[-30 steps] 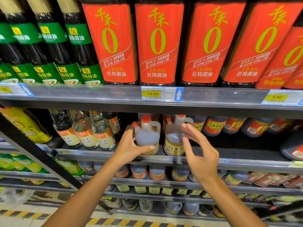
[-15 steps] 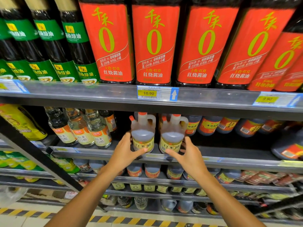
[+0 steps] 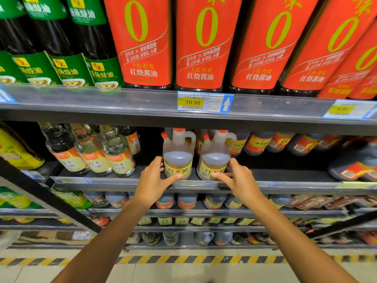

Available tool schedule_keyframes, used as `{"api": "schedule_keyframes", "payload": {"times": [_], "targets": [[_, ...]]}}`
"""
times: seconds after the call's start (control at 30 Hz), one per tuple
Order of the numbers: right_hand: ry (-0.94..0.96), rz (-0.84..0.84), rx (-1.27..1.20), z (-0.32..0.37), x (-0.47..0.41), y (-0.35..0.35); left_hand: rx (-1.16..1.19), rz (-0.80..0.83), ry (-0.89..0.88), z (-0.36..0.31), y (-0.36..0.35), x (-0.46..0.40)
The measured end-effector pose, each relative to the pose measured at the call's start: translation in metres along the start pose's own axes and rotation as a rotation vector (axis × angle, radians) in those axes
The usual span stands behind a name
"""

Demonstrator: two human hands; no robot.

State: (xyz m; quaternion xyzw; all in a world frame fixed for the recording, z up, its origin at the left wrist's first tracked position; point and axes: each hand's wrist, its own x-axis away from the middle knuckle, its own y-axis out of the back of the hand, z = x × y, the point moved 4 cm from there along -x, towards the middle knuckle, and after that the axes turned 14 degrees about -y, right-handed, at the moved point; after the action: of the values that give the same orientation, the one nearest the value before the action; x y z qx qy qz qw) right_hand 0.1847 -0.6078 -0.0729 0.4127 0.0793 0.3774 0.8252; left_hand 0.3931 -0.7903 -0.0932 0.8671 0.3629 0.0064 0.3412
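We see two matching jugs standing upright side by side at the front of the shelf (image 3: 285, 185), close together. The left jug (image 3: 178, 158) and the right jug (image 3: 214, 158) are both cloudy plastic, each with a loop handle, red caps, pale liquid and a yellow label with dark characters. The left hand (image 3: 152, 180) clasps the left jug, thumb on the lower label, fingers round the outer side. The right hand (image 3: 238, 180) holds the right jug the same way. Red-labelled bottles (image 3: 204, 48) stand on the shelf above.
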Motion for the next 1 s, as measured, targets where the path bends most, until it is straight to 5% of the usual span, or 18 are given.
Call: {"api": "schedule_keyframes", "payload": {"times": [0.17, 0.4, 0.6, 0.77, 1.0], "targets": [[0.003, 0.086, -0.023, 0.005, 0.003, 0.002, -0.037, 0.005, -0.026, 0.004, -0.003, 0.002], [-0.025, 0.004, 0.004, -0.035, 0.069, 0.032, -0.206, 0.225, -0.198, -0.011, 0.024, 0.018], [-0.005, -0.032, 0.180, -0.114, 0.163, 0.070, -0.477, 0.208, -0.606, -0.072, 0.028, 0.069], [0.059, -0.127, 0.205, -0.164, 0.252, 0.115, -0.570, 0.430, -0.815, -0.160, -0.054, 0.109], [-0.193, -0.263, 0.214, -0.298, 0.420, 0.184, -0.576, 0.803, -1.031, -0.316, -0.232, 0.196]]}}
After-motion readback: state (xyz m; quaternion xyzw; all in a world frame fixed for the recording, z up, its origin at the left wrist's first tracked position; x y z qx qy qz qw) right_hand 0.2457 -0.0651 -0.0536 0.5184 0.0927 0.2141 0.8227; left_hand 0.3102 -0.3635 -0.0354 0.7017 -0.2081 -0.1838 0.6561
